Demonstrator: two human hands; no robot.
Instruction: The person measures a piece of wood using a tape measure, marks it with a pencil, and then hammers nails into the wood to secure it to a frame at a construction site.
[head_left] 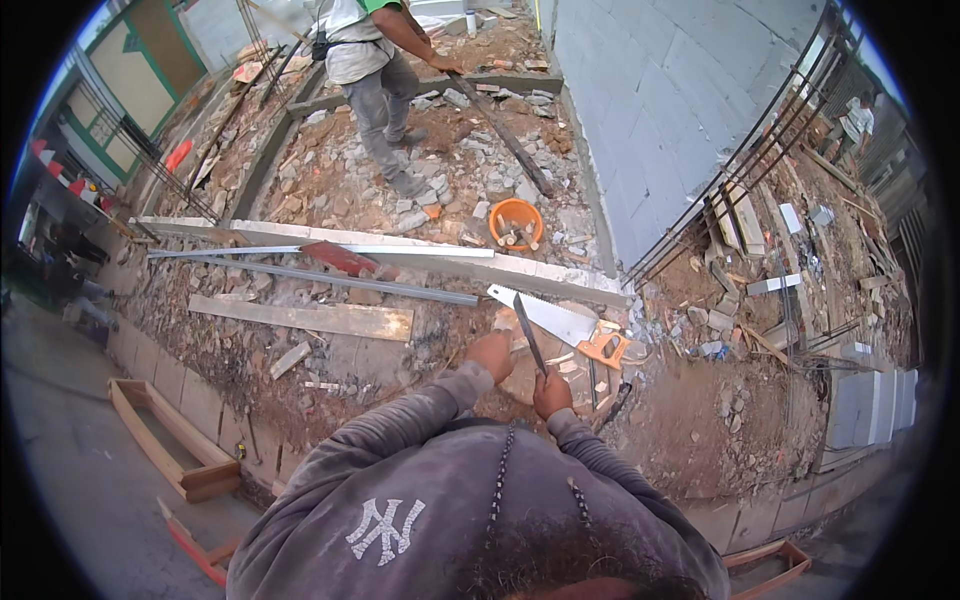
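Note:
My right hand (552, 394) is closed round the lower end of a long dark machete (530, 335), its blade slanting up and away from me. Just to its left, my left hand (490, 356) is closed on a short pale piece of wood (505, 322), largely covered by the fingers. Beneath both hands is a round wooden block (525, 385) with chips about it. A handsaw (550, 315) with an orange-brown handle lies just beyond the machete, its toothed edge facing away. Farther off, an orange bucket (515, 224) contains several short wooden pieces.
Metal bars (350, 282) and a flat plank (310, 318) lie at left near a low concrete beam (560, 277). Beyond it, a co-worker (370, 80) stands on rubble, touching a long dark beam (505, 140). Rebar (690, 225) leans out beside the grey block wall (660, 100).

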